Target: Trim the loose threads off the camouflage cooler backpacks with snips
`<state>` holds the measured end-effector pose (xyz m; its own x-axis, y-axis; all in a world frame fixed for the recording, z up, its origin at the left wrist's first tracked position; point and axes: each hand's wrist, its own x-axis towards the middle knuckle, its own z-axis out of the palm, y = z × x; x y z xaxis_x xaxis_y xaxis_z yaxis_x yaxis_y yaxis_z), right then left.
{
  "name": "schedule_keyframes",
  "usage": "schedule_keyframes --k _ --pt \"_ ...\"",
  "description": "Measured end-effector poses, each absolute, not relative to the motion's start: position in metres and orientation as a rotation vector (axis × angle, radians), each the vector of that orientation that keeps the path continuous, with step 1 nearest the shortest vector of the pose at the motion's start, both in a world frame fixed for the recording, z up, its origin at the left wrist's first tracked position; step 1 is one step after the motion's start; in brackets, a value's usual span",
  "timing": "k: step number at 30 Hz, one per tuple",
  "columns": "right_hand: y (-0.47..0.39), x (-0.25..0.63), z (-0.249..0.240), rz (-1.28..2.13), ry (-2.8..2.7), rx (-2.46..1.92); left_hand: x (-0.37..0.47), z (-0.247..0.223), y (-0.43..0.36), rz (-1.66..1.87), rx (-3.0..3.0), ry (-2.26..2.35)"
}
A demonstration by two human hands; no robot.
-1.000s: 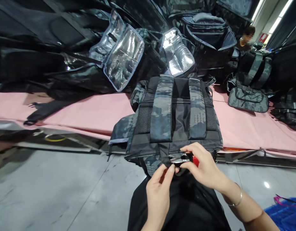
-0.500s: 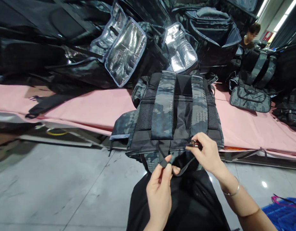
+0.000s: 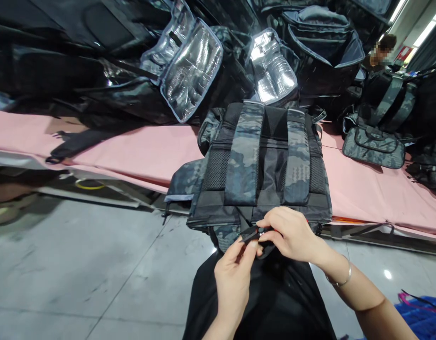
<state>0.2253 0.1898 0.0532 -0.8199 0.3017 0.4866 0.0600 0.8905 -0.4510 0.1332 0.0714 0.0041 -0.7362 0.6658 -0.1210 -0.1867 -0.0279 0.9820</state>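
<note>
A camouflage and black backpack (image 3: 244, 156) lies with its shoulder straps facing up, its lower edge toward me. My left hand (image 3: 235, 267) pinches a black webbing strap (image 3: 249, 236) that comes from the backpack's lower edge. Right beside those fingertips, my right hand (image 3: 290, 233) is closed around a small dark tool (image 3: 261, 232) that looks like thread snips, with a bit of red showing behind the fingers. The tool meets the strap at the left fingertips. Fingers hide most of the tool and the strap's end.
A pink-covered table (image 3: 140, 151) carries the backpack. Behind it are piled dark bags, some with open silver-lined flaps (image 3: 193, 71). A small camouflage pouch (image 3: 374, 146) lies at the right. Farther back is a person (image 3: 375, 61). Blue material (image 3: 421, 318) lies on the floor.
My right hand has moved left and slightly down, bringing the dark tool from the backpack's right side to the strap. My left hand keeps its pinch. The view has shifted slightly.
</note>
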Motion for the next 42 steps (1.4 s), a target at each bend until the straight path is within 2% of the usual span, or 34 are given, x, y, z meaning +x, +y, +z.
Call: schedule_keyframes --k 13,24,31,42 --pt "0.193 0.231 0.055 0.564 -2.490 -0.283 0.134 0.001 0.071 1.813 0.435 1.610" --pt "0.182 0.231 0.067 0.192 -2.592 -0.300 0.135 0.000 0.074 1.767 0.434 1.750" --pt "0.182 0.235 0.063 0.285 -2.518 -0.287 0.137 0.000 0.074 1.784 0.424 1.706" --pt "0.177 0.234 0.065 0.219 -2.526 -0.319 0.136 -0.004 0.074 1.801 0.366 1.613"
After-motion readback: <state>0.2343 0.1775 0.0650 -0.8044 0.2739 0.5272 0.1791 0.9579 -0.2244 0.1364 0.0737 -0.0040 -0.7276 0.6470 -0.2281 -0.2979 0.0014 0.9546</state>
